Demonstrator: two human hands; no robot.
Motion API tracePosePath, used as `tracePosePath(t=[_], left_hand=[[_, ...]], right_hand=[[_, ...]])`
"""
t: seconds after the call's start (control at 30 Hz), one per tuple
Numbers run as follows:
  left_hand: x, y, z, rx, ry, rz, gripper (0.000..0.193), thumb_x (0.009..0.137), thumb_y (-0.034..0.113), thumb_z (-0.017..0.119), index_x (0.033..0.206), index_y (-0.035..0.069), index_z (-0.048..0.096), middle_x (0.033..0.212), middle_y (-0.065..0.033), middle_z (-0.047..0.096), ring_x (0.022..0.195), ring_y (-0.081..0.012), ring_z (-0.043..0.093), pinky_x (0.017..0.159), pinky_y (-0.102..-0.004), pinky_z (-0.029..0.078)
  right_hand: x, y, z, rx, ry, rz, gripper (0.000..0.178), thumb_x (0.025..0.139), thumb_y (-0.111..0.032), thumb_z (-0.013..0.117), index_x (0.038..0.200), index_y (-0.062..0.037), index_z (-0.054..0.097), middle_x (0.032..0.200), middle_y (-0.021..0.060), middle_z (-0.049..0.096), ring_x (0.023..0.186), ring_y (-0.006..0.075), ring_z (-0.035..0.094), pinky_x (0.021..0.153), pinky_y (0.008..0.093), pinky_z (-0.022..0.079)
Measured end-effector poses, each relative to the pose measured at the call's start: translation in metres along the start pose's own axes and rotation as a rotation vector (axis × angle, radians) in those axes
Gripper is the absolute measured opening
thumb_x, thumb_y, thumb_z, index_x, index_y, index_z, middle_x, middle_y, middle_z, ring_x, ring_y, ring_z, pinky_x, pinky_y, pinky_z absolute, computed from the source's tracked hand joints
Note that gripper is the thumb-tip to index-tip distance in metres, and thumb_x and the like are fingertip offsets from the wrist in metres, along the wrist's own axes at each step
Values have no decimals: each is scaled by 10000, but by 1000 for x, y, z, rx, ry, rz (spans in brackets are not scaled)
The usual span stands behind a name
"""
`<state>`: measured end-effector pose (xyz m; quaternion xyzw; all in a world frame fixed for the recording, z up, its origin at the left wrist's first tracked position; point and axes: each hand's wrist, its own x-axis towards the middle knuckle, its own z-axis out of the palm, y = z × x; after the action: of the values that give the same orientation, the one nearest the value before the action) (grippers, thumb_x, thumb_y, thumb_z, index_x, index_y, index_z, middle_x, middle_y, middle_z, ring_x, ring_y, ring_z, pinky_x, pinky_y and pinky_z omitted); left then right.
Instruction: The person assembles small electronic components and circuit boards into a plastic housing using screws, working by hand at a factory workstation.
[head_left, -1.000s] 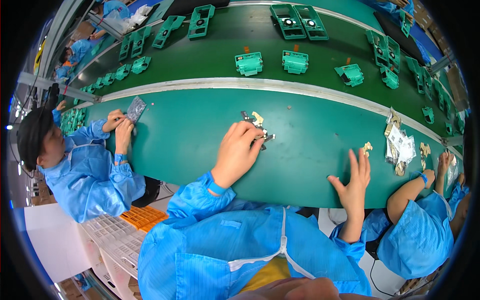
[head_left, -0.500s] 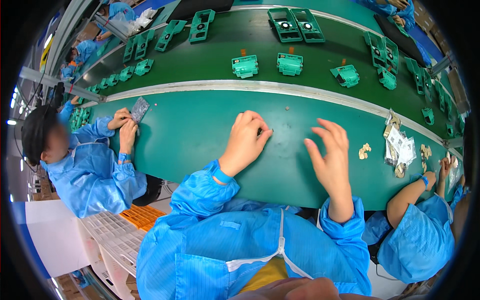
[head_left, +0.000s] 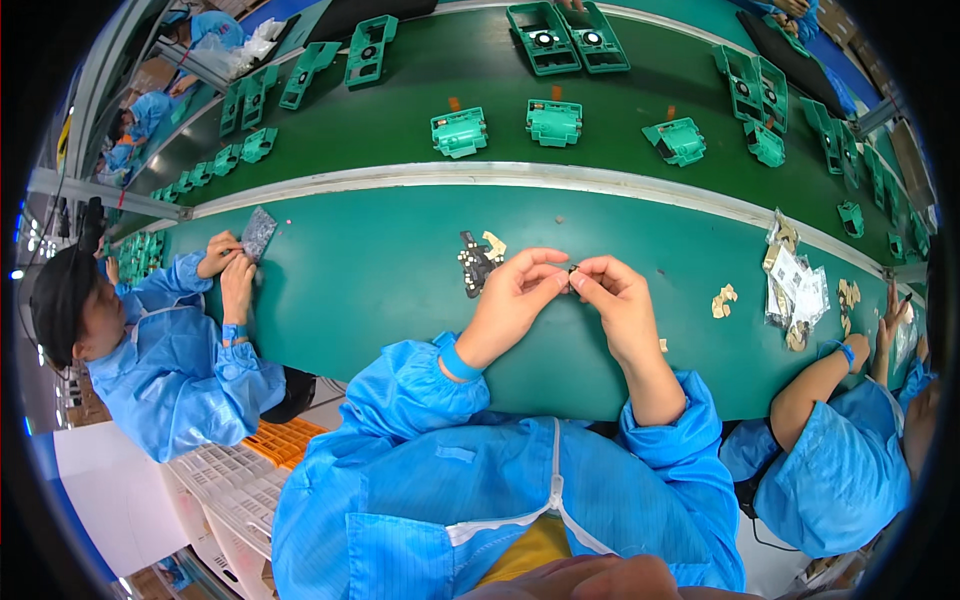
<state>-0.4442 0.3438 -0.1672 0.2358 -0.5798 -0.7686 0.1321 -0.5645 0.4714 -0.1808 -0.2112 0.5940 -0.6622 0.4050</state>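
Observation:
My left hand [head_left: 513, 308] and my right hand [head_left: 622, 312] meet over the green worktable [head_left: 380, 300]. Thumb and fingers of both pinch a small black part [head_left: 572, 279], mostly covered by the fingertips, so its exact kind is hidden. Just beyond my left hand lies a cluster of small black pieces [head_left: 472, 265] with pale ends. A beige scrap [head_left: 494, 246] rests against that cluster. Another small beige piece [head_left: 663, 345] sits beside my right forearm.
Past a metal rail [head_left: 500, 176], teal housings [head_left: 554, 122] stand on the green conveyor [head_left: 350, 130]. To the right are beige pieces [head_left: 723, 300] and clear plastic bags [head_left: 795, 290]. Co-workers in blue smocks sit left [head_left: 170, 350] and right [head_left: 830, 460]; the left one handles a grey packet [head_left: 259, 232].
My right hand has come left and closed on the small black part against my left fingers. The cluster of black pieces, hidden before, now shows beyond my left hand.

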Motion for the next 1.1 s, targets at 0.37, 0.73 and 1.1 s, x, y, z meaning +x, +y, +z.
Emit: tracePosePath(t=[0.37,0.73,1.1], left_hand=[[2,-4,-9,170,-84,208,136,951,52,639,1074,1,668,1147,-73,557,1071,-153,563,928,-305,466],[7,-5,-2,171,-56,244,69,960,58,599,979,2,634,1177,-81,520,1089,-160,521,961,-305,429],[7,-6,12,311,45,307,64,950,62,616,968,4,635,1145,-92,537,1064,-177,539,947,-303,441]], right_hand=[[0,-10,-9,697,-315,300,119,954,-101,623,1054,-49,584,859,62,632,723,138,579,665,262,472],[-4,-15,-12,389,-208,195,111,951,-106,633,1033,-31,630,888,54,658,782,118,603,697,256,482],[-7,-9,-22,79,-95,31,64,926,-68,653,962,-16,663,847,10,665,786,57,590,711,205,461]])
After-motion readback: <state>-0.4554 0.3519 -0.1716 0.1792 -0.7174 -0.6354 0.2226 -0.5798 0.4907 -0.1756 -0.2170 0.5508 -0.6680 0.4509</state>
